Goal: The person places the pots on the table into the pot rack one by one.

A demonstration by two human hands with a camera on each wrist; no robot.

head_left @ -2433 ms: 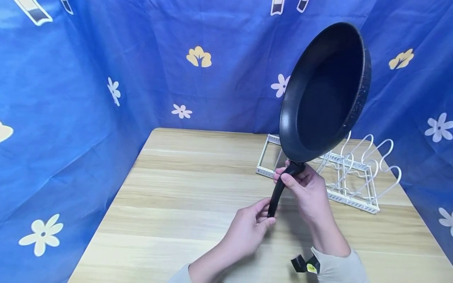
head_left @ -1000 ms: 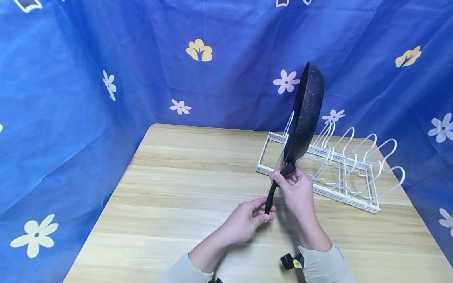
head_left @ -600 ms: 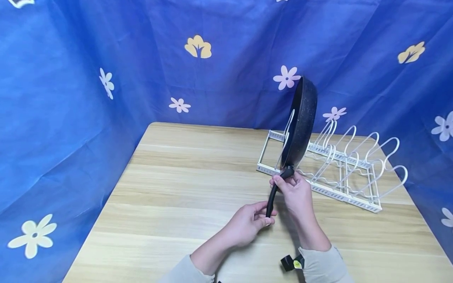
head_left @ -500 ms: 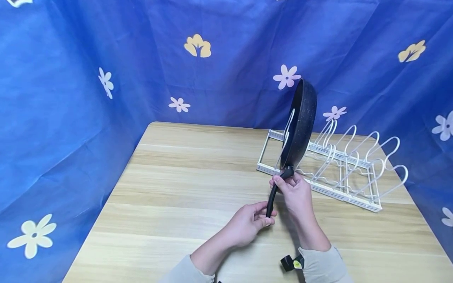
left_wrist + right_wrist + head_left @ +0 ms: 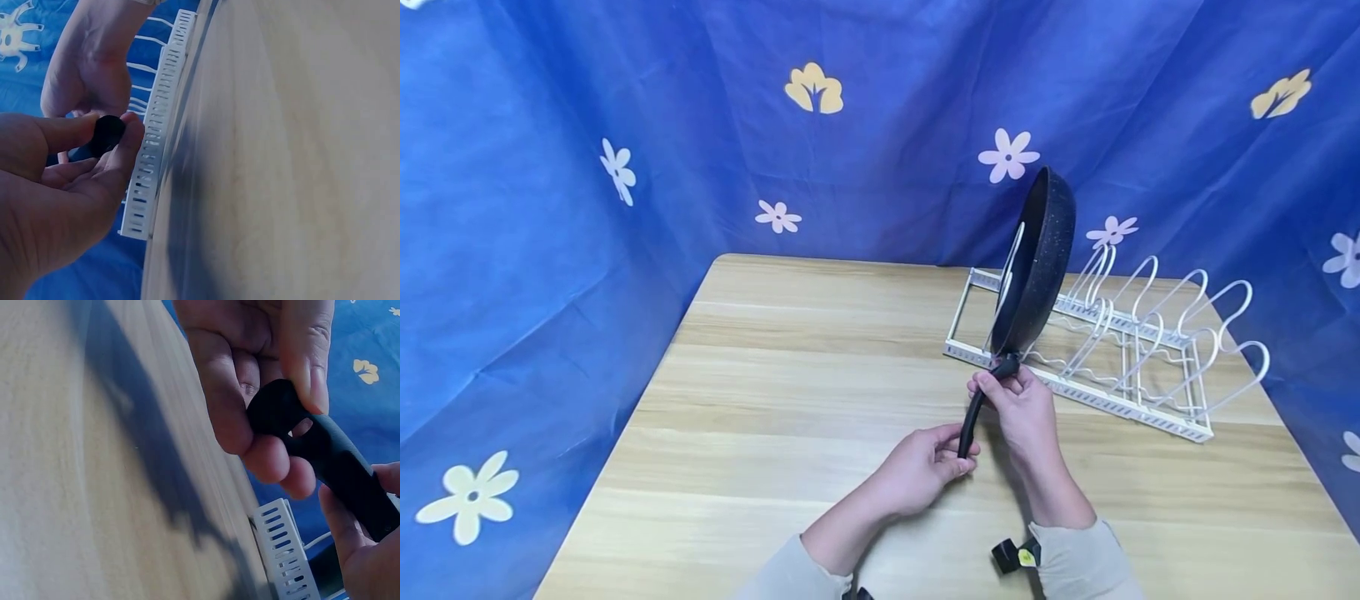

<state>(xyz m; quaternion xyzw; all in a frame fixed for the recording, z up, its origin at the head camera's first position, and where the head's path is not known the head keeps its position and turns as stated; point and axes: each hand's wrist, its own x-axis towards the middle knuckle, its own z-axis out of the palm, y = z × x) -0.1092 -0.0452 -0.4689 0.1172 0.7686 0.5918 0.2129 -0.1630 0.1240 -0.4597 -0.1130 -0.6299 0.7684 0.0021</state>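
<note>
A black speckled frying pan stands nearly upright on its edge within the white wire rack, its inside turned left. A wire loop of the rack rises at its left side, and more loops stand to its right. My right hand pinches the pan's handle near the pan body, thumb on top. Farther down, the fingers of my left hand grip the handle's end. In the right wrist view a hole shows in the handle, with the left hand around its tip.
The rack sits at the back right of a wooden table, with several wire loops sticking up on its right half. A blue patterned curtain hangs close behind and at both sides. A small black device sits at the right wrist.
The pan has turned from face-on to nearly edge-on and come down from above the rack to between its loops. Both hands have kept hold of the handle; the last half second shows little movement.
</note>
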